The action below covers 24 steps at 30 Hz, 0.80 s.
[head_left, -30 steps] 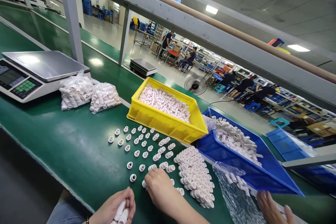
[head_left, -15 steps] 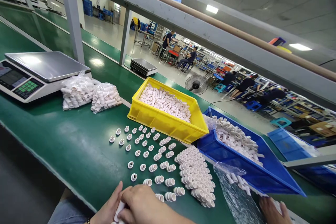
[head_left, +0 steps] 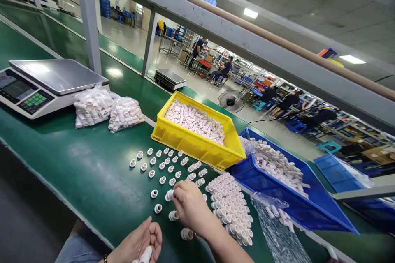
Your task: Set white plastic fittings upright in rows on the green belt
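Note:
Rows of small white plastic fittings stand on the green belt. My right hand reaches over the near rows, its fingertips on a white fitting it is setting down. My left hand stays at the bottom edge, closed around a few white fittings. A tight cluster of standing fittings lies just right of my right hand.
A yellow bin and a tilted blue bin hold loose fittings. Two filled bags lie beside a scale. A clear bag rests at the lower right. Seated people work in the background.
My right hand went back to my left hand, then forward again to the rows. The other person's hand at the lower right has left the view.

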Tool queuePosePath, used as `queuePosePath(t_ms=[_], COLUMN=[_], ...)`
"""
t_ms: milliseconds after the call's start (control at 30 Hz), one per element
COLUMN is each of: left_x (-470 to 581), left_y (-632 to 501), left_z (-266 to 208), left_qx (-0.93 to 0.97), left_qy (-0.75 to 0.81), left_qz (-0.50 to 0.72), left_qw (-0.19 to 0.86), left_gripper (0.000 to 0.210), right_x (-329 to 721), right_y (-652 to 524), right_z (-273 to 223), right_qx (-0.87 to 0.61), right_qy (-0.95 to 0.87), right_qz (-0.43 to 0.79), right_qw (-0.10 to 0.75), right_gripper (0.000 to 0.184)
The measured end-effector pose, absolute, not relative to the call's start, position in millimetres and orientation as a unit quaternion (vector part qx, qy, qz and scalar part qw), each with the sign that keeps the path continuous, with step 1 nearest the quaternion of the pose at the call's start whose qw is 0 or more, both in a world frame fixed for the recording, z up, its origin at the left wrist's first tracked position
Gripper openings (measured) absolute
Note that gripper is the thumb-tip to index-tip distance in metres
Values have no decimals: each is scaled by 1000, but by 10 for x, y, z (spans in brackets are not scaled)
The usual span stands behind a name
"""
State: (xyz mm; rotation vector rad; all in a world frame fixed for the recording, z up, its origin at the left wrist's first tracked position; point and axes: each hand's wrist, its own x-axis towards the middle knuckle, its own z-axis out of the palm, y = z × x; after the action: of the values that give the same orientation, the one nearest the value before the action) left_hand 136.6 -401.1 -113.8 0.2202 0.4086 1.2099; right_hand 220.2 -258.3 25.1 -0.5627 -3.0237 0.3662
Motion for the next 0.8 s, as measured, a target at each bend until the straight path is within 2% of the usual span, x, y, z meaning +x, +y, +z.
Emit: queuePosePath(t_ms=[267,533,800], left_x=[1346,1348,1344], left_y=[-3992,-4002,-4010], left_z=[-1109,-1153,-1152], left_qx=[111,106,98], left_qy=[195,201,194], left_qz=[566,559,562], left_qw=[793,797,798], left_gripper=[61,54,60], right_x=[2151,2071,2072], right_y=[-2453,-2416,-2423], right_z=[92,-50,-56], right_qx=[-173,-167,-175], right_qy=[-982,-976,-975], right_qz=[49,20,16], right_qw=[-48,-136,-133], right_gripper=[19,17,13])
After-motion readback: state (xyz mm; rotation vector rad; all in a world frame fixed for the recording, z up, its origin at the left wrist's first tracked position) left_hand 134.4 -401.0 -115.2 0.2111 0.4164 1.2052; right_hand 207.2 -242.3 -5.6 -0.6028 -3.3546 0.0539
